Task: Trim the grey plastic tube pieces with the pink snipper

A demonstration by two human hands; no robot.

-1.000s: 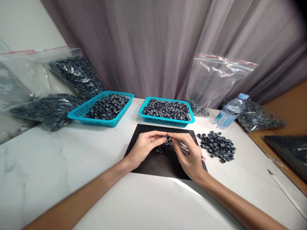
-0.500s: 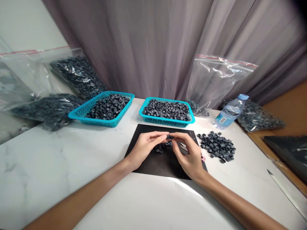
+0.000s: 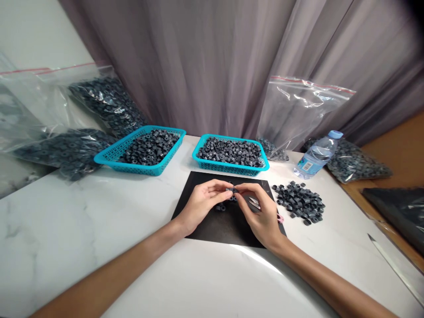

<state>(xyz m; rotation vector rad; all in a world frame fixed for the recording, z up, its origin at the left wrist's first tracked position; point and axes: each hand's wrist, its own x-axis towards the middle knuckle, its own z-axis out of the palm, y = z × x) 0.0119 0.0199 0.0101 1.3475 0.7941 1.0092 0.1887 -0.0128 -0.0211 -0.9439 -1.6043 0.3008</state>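
Note:
Over a black mat, my left hand and my right hand meet at the fingertips. Between them is a small dark grey plastic piece; both hands pinch it, the left by one end and the right by the other. The fingers partly cover it, so its exact shape is hard to make out. Beneath the hands lie several loose dark grey pieces on the mat. Scissors with pink handles rest on the mat, partly hidden behind my right hand.
Two turquoise baskets full of dark pieces stand behind the mat. To the right are a heap of dark pieces and a water bottle. Bags of pieces sit at the left, with another clear bag at the back right.
The fingers of both hands have shifted slightly around the held piece, and my right thumb has come up to it. Elsewhere things lie as before.

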